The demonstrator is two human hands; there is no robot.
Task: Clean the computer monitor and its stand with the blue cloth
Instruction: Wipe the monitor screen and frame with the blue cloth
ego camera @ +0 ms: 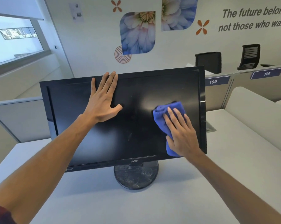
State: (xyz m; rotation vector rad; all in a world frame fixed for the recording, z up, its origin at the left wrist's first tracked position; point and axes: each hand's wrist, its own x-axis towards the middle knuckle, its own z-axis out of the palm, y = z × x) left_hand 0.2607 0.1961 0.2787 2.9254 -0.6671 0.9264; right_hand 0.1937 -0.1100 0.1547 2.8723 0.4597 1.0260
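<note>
A black monitor (pixel 133 126) with a dark screen stands on a round dusty stand (pixel 136 177) on a white desk (pixel 104 204). My left hand (pixel 102 101) lies flat on the screen's upper left part, fingers spread and reaching the top bezel. My right hand (pixel 181 135) presses a folded blue cloth (pixel 165 113) against the right side of the screen. The cloth shows above and to the left of my fingers; its lower end hangs near the bottom bezel.
Grey partitions with labels 109 (pixel 213 81) and 110 (pixel 266 73) run behind the monitor on the right. Two black office chairs (pixel 208 61) stand beyond them. A floor-to-ceiling window (pixel 12 39) is at the left. A cable port (pixel 210 127) sits in the desk right of the monitor.
</note>
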